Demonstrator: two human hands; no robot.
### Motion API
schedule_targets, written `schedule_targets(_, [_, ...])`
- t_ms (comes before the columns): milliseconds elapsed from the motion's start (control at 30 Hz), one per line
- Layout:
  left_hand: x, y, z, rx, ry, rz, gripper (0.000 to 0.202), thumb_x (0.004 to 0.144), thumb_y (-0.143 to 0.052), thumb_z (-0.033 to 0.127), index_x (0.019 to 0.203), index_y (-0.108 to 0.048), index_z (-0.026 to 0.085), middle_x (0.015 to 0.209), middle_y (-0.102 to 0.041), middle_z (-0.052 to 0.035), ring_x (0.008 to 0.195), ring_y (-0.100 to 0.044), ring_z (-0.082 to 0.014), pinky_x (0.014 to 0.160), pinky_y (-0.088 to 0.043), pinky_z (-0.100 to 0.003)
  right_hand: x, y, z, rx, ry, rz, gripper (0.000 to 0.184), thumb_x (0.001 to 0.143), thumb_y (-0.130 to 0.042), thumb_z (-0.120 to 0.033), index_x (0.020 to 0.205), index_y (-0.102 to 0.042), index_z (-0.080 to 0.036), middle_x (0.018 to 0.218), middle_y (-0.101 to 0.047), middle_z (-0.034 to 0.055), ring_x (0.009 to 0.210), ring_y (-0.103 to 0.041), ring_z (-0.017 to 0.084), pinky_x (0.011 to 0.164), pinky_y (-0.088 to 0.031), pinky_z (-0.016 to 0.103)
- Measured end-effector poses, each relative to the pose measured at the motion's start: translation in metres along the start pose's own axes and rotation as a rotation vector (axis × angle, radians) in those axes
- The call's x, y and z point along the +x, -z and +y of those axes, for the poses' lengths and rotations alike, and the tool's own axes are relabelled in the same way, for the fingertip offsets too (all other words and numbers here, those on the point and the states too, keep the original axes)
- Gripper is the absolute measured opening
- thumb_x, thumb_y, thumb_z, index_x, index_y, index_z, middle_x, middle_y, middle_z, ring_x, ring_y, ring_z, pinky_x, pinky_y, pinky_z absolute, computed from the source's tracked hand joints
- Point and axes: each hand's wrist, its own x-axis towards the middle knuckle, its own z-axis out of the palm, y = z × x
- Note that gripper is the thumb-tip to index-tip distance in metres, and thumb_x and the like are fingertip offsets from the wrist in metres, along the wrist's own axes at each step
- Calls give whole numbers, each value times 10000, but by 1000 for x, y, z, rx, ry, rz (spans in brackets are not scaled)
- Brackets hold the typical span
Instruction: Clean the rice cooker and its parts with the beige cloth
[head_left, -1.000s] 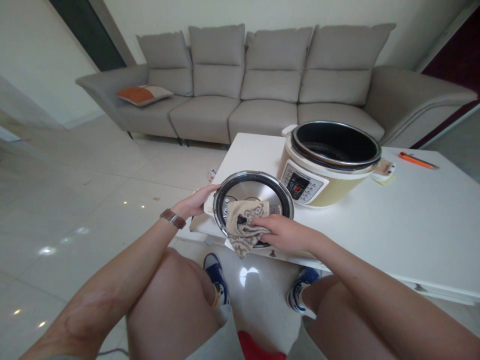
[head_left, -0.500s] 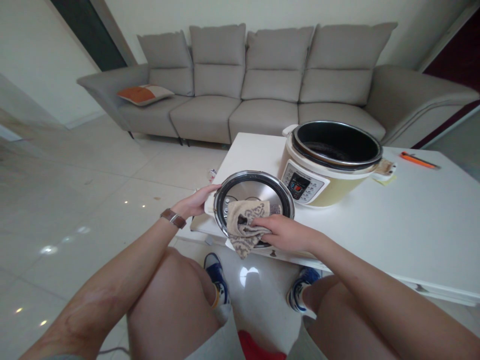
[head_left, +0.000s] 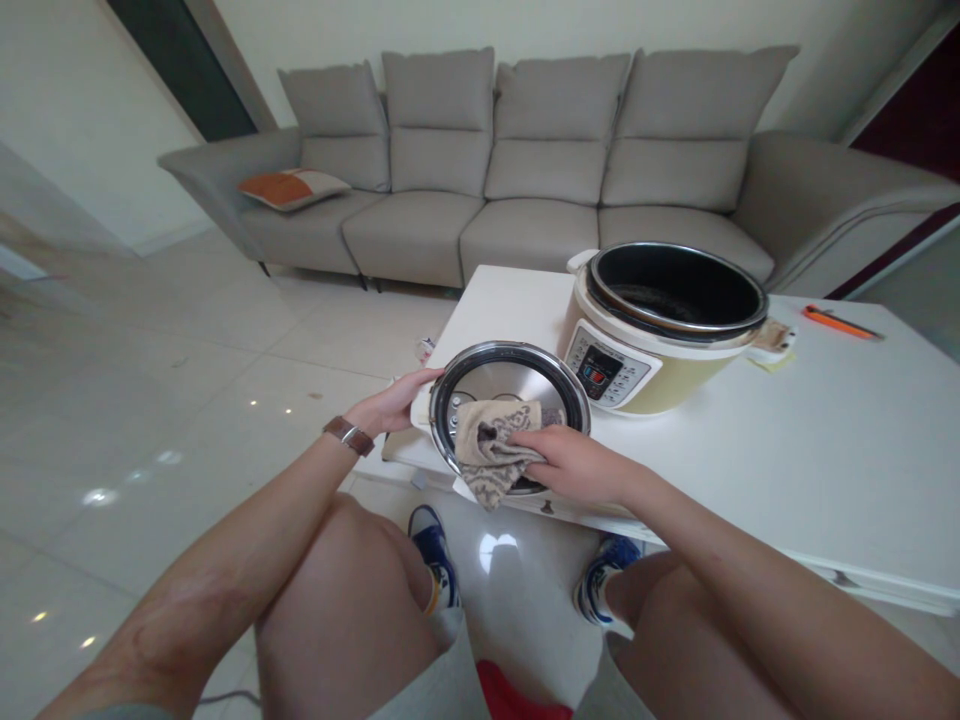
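In the head view, the lid (head_left: 517,376) is at the centre of the frame, its metal underside turned up, over the near edge of the white desk (head_left: 810,450). The left hand (head_left: 388,403) has its grip closed around the lid's left edge, by the white handle (head_left: 422,409). The right hand's (head_left: 574,462) grip is closed on a bunched patterned cloth (head_left: 491,435), which lies against the lid's lower part. The cooker (head_left: 694,372) stands uncovered right of centre; an orange tool (head_left: 840,322) lies at the right. A grey sofa (head_left: 540,170) spans the top.
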Motion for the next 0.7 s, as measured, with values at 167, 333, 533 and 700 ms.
schedule_targets(167, [2,3,-2,-4,9,-17,260,969,-599,304,889,-749,107,694,-745,-80,529,-677,-193,523,-580,-301,-2,14,12,90,-126,321,243,937,-519,-193,1101,-699,-198,956,-766,60,947,-696,257,895,-518,353])
schedule_targets(333, [4,8,-3,-20,19,-60,235,944,-642,305,962,-759,101,801,-777,-100,609,-713,-199,584,-607,-306,-2,28,26,228,-169,732,246,965,-526,-282,1103,-712,-196,1076,-776,59,1097,-677,301,1011,-509,429])
schedule_targets(533, [1,4,0,-11,14,-29,218,952,-633,287,934,-744,99,719,-745,-80,544,-681,-185,525,-581,-296,-2,30,32,244,-194,860,287,951,-558,-306,1161,-716,-192,1107,-779,69,1126,-678,320,1053,-498,480])
schedule_targets(700, [-4,-6,3,-22,-2,16,203,963,-598,241,907,-729,96,685,-734,-72,519,-670,-181,526,-583,-290,-1,27,33,228,-166,856,277,938,-551,-293,1132,-723,-194,1066,-785,68,1130,-684,323,1046,-504,472])
